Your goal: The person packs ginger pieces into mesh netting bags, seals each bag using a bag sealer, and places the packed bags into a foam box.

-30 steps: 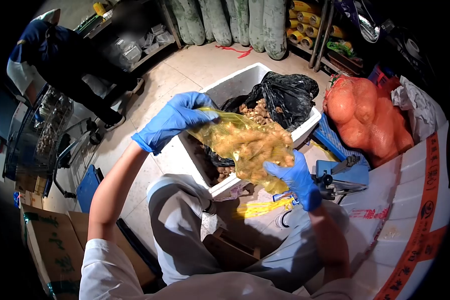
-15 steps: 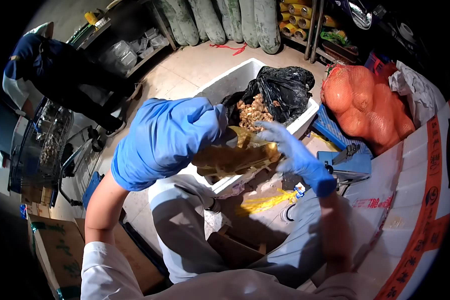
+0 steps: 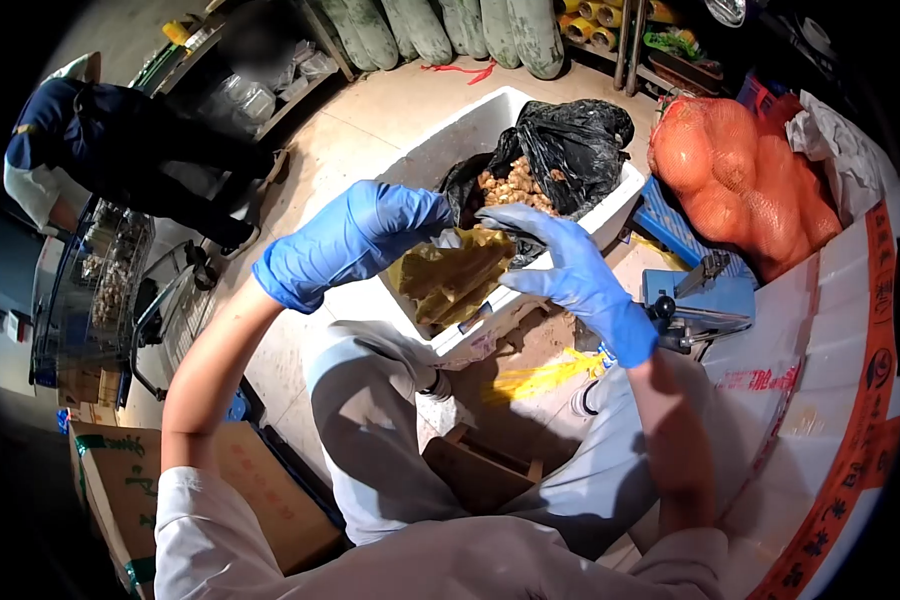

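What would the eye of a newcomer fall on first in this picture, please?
Probably on the blue-gloved hands in the middle: the left hand grips a yellow net bag, and the right hand is spread open beside it. Just beyond them, ginger and black plastic lie in a white box. To the right of the box, the bright orange net sack also stands out.

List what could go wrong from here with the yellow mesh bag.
The left hand grips the yellow mesh bag while the right hand looks open, so a slip could drop it. It hangs by the near edge of the white box, so it might land on the floor. Black plastic lies beside the exposed ginger and could slide over it.
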Motion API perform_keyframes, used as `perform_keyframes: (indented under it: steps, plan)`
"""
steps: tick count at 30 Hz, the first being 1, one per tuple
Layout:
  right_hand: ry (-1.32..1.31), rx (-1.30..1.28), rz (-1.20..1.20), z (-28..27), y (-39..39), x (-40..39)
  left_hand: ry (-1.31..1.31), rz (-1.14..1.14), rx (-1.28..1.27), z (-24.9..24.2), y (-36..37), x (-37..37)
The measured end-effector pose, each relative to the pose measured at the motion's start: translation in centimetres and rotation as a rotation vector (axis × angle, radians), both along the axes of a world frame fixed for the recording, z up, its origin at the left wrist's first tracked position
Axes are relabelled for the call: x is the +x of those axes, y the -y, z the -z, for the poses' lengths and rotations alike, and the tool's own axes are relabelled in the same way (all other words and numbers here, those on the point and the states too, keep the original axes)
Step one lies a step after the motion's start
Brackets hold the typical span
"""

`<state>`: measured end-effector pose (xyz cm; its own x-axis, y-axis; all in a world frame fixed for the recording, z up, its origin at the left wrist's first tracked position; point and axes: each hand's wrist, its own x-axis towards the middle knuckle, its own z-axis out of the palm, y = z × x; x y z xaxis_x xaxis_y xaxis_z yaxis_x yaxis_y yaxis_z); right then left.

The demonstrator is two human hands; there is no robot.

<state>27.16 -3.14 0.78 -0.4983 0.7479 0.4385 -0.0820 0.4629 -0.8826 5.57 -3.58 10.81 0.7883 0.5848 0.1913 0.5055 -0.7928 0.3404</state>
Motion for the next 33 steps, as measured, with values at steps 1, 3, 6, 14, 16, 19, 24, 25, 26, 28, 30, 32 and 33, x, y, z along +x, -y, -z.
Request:
perform_keyframes:
  steps: [1,3,6,14,16,19,24,25,26,28,30,32,33]
  plan:
    - [-0.004,0.050,-0.003,0.3,-0.3,-0.4,-0.003,0.007,-0.007,0.2,-0.1,0.6]
    - [-0.067,-0.012,-0.009,0.7,-0.3,-1.5,-0.006,-0.003,-0.046,0.6,-0.2,1.5]
    - [-0.143,-0.303,-0.004,1.8,-0.4,-2.2,0.141,0.013,-0.102,1.3,-1.0,2.6]
    - [-0.255,-0.401,0.186,1.4,0.2,-0.2,1.052,-0.328,-0.525,4.6,-0.1,2.4]
    - [-0.150,-0.250,0.325,0.5,1.0,0.4,1.005,-0.368,-0.478,7.9,0.9,2.5]
    - [-0.239,-0.345,0.353,1.8,0.3,0.6,0.682,-0.427,-0.225,9.6,2.8,3.4]
    - [-0.241,-0.319,0.384,2.0,-0.2,1.0,0.561,-0.328,0.258,9.0,0.2,3.6]
    - [-0.331,-0.334,0.341,1.6,-0.3,1.3,0.687,-0.380,0.170,8.6,-0.1,3.4]
    - [-0.425,-0.349,0.299,1.3,-0.3,1.5,0.716,-0.428,0.118,7.7,-0.1,3.3]
    - [-0.462,-0.355,0.279,1.5,-0.4,1.6,0.623,-0.302,0.145,6.7,0.9,4.5]
    - [-0.207,-0.342,0.376,1.8,-0.4,1.1,0.596,-0.360,0.130,5.8,1.1,4.3]
    - [-0.399,-0.360,0.286,1.9,0.1,1.1,0.799,-0.513,-0.133,5.9,1.0,4.0]
    - [-0.393,-0.301,0.273,2.1,-0.1,1.2,0.838,-0.463,-0.195,6.4,0.7,3.7]
